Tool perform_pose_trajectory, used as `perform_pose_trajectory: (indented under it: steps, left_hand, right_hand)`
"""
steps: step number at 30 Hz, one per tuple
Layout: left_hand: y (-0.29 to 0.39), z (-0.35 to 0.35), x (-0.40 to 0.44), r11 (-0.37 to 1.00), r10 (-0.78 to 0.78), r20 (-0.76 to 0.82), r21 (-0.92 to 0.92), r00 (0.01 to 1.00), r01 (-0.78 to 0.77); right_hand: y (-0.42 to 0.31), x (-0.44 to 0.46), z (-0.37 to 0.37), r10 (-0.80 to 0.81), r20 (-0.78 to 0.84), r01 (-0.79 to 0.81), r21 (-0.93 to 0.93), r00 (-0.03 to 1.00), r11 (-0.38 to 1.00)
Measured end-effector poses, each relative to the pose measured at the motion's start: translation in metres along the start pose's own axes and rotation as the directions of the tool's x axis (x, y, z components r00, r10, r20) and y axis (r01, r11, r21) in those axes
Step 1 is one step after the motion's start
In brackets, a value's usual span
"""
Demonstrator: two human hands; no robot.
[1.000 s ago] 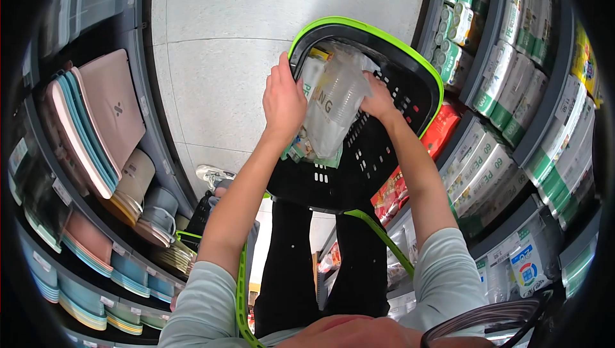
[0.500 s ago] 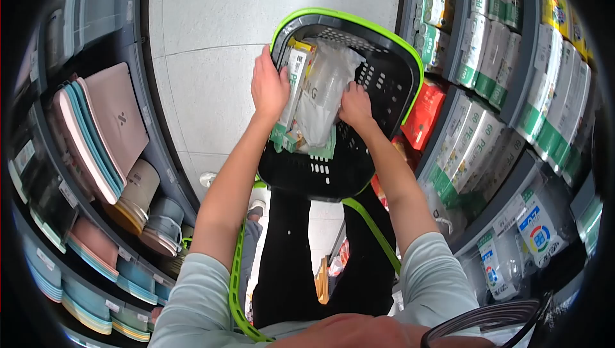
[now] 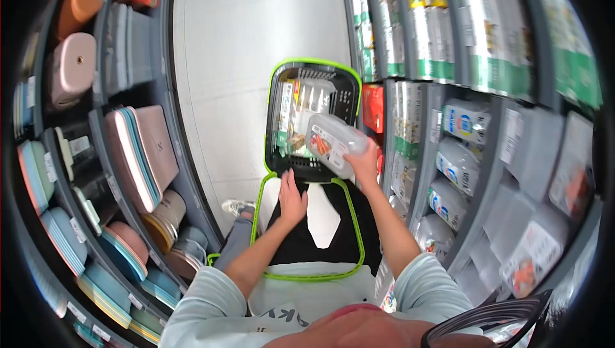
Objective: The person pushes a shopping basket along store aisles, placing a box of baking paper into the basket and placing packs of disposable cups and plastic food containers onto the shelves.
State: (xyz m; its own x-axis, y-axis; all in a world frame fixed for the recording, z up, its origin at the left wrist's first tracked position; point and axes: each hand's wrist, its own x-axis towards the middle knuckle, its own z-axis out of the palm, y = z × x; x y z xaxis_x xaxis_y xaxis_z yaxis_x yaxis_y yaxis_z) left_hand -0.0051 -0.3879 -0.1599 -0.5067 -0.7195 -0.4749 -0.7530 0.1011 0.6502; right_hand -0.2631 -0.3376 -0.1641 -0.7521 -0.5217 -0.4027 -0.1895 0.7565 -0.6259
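Note:
A black shopping basket (image 3: 271, 140) with a bright green rim is in front of my legs. Its green handle (image 3: 255, 210) is folded toward my body. My right hand (image 3: 364, 163) is closed on the near right end of a clear plastic food container (image 3: 325, 135), whose label pictures reddish food. The container is tilted over the right side of the basket. Inside the basket are a white and green box (image 3: 284, 107) and a translucent bag (image 3: 315, 95), partly covered. My left hand (image 3: 293, 198), fingers stretched out, hovers by the basket's near edge and holds nothing.
Shelves run along both sides of the aisle floor (image 3: 224, 40). On the left are pink and blue plastic trays (image 3: 154, 149) and bowls (image 3: 64, 236). Boxed rolls (image 3: 435, 43), bottle-like packs (image 3: 458, 168) and clear containers (image 3: 535, 248) fill the right. A shoe (image 3: 237, 207) shows at left.
My right hand has left the bag and now grips a plastic container. My left hand has come off the basket's left side to its near edge. The camera view has shifted.

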Motion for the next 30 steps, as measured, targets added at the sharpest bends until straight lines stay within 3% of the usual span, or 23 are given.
perform_pose_trajectory:
  steps: [2, 3, 4, 6, 7, 9, 10, 11, 12, 13, 14, 16, 17, 19, 20, 23, 26, 29, 30]
  left_hand:
    - [-0.015, -0.001, -0.034, 0.994, 0.027, 0.182, -0.109, 0.983, -0.007]
    - [-0.014, -0.005, -0.043, 0.982, -0.007, 0.239, -0.183, 0.971, 0.052]
    - [-0.014, -0.007, -0.051, 0.961, -0.038, 0.305, -0.249, 0.952, 0.118]
    - [0.008, -0.028, -0.054, 0.878, -0.041, 0.391, -0.425, 0.920, 0.220]
    - [0.028, -0.044, -0.056, 0.859, 0.045, 0.372, -0.488, 0.927, 0.155]
    - [0.082, -0.081, -0.073, 0.745, 0.235, 0.316, -0.666, 0.919, 0.038]
    - [0.106, -0.095, -0.085, 0.621, 0.383, 0.253, -0.782, 0.888, -0.045]
    - [0.140, -0.111, -0.100, 0.406, 0.488, 0.190, -0.913, 0.852, -0.029]
    - [0.165, -0.121, -0.114, 0.379, 0.483, 0.152, -0.924, 0.863, -0.049]
    - [0.215, -0.146, -0.141, 0.294, 0.531, -0.013, -0.935, 0.847, -0.199]
    - [0.240, -0.149, -0.161, 0.200, 0.458, -0.187, -0.931, 0.869, -0.305]
    - [0.281, -0.164, -0.200, 0.236, 0.552, -0.237, -0.876, 0.799, -0.422]
    - [0.314, -0.177, -0.229, 0.265, 0.548, -0.200, -0.880, 0.812, -0.395]
    - [0.345, -0.181, -0.280, 0.306, 0.560, -0.102, -0.897, 0.822, -0.319]
    - [0.354, -0.173, -0.294, 0.281, 0.592, -0.074, -0.914, 0.802, -0.292]
    - [0.380, -0.160, -0.347, 0.264, 0.673, 0.035, -0.944, 0.739, -0.196]
    - [0.401, -0.156, -0.387, 0.328, 0.703, 0.147, -0.935, 0.696, -0.134]
    - [0.430, -0.162, -0.415, 0.446, 0.836, 0.315, -0.868, 0.450, -0.220]
    - [0.436, -0.159, -0.419, 0.422, 0.905, 0.330, -0.767, 0.267, -0.483]
  right_hand:
    - [-0.020, -0.041, -0.040, 0.107, 0.028, -0.109, 0.406, 0.994, 0.907]
    - [-0.021, -0.061, -0.056, 0.077, 0.000, -0.067, 0.503, 0.997, 0.862]
    - [-0.051, -0.085, -0.079, 0.127, 0.062, -0.135, 0.688, 0.990, 0.713]
    - [-0.068, -0.126, -0.115, 0.106, 0.050, -0.103, 0.798, 0.993, 0.594]
    - [-0.078, -0.149, -0.132, 0.089, 0.030, -0.077, 0.801, 0.996, 0.594]
    - [-0.099, -0.198, -0.165, 0.116, 0.050, -0.091, 0.923, 0.992, 0.374]
    - [-0.105, -0.223, -0.185, 0.106, 0.033, -0.071, 0.921, 0.994, 0.384]
    - [-0.109, -0.250, -0.203, 0.065, 0.003, -0.026, 0.934, 0.998, 0.357]
    - [-0.113, -0.281, -0.223, 0.033, -0.032, 0.020, 0.946, 0.999, 0.324]
    - [-0.119, -0.311, -0.244, 0.014, -0.087, 0.077, 0.938, 0.996, 0.339]
    - [-0.112, -0.341, -0.261, 0.029, -0.121, 0.104, 0.937, 0.992, 0.332]
    - [-0.097, -0.386, -0.291, -0.034, -0.228, 0.222, 0.883, 0.973, 0.414]
    - [-0.091, -0.407, -0.308, -0.011, -0.276, 0.257, 0.878, 0.961, 0.404]
    - [-0.088, -0.460, -0.340, -0.154, -0.330, 0.359, 0.761, 0.931, 0.541]
    - [-0.097, -0.483, -0.357, -0.183, -0.400, 0.432, 0.729, 0.898, 0.531]
    - [-0.059, -0.542, -0.379, -0.149, -0.481, 0.474, 0.678, 0.864, 0.561]
    - [-0.028, -0.593, -0.392, -0.082, -0.566, 0.462, 0.572, 0.821, 0.678]
    - [-0.009, -0.626, -0.404, -0.107, -0.757, 0.641, 0.459, 0.645, 0.615]
    - [-0.008, -0.638, -0.410, -0.156, -0.781, 0.664, 0.388, 0.605, 0.639]
